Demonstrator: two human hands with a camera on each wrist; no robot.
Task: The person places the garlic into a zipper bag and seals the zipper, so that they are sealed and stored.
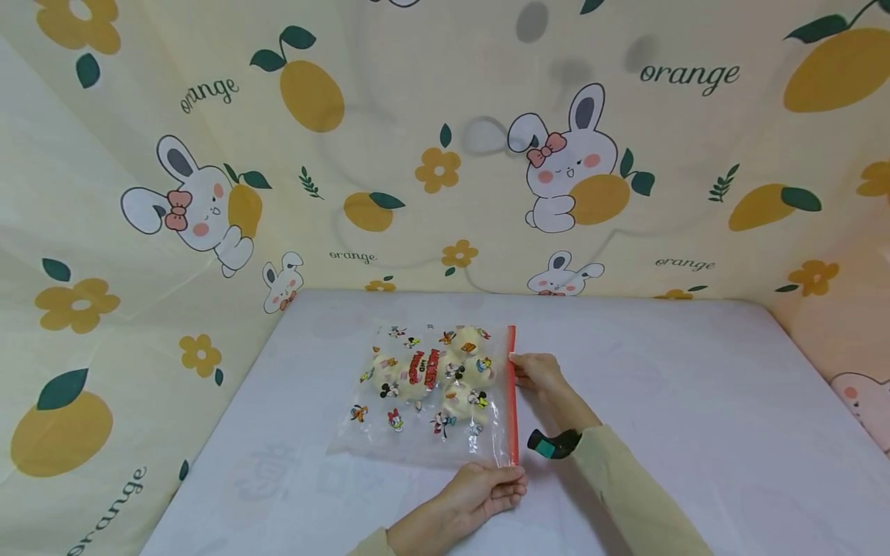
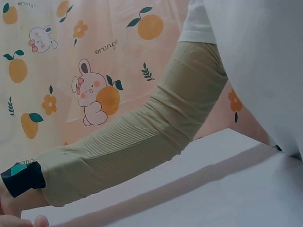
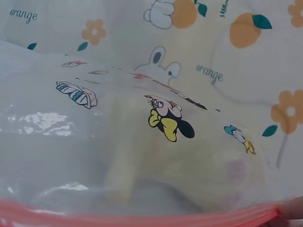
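A clear zip bag (image 1: 410, 421) printed with cartoon characters lies on the table, turned so its red zip edge (image 1: 513, 401) faces right. Several pale, roundish things (image 1: 462, 401) show through the plastic; their kind cannot be told. At the near corner of the red edge, my left hand (image 1: 480, 494) pinches the strip between thumb and fingers. Farther up the same edge, my right hand (image 1: 542, 378) pinches it near the far end. The right wrist view has the bag's printed plastic (image 3: 165, 123) close up, with the red strip (image 3: 142, 220) along the bottom and fingertips (image 3: 289, 208) at its right.
The table (image 1: 695, 432) has a white cover. Behind it and to the sides hangs a curtain (image 1: 417, 100) with rabbits and oranges. A black band (image 1: 554, 444) with a green patch is on the right wrist. The left wrist view mostly holds the right sleeve (image 2: 118, 146).
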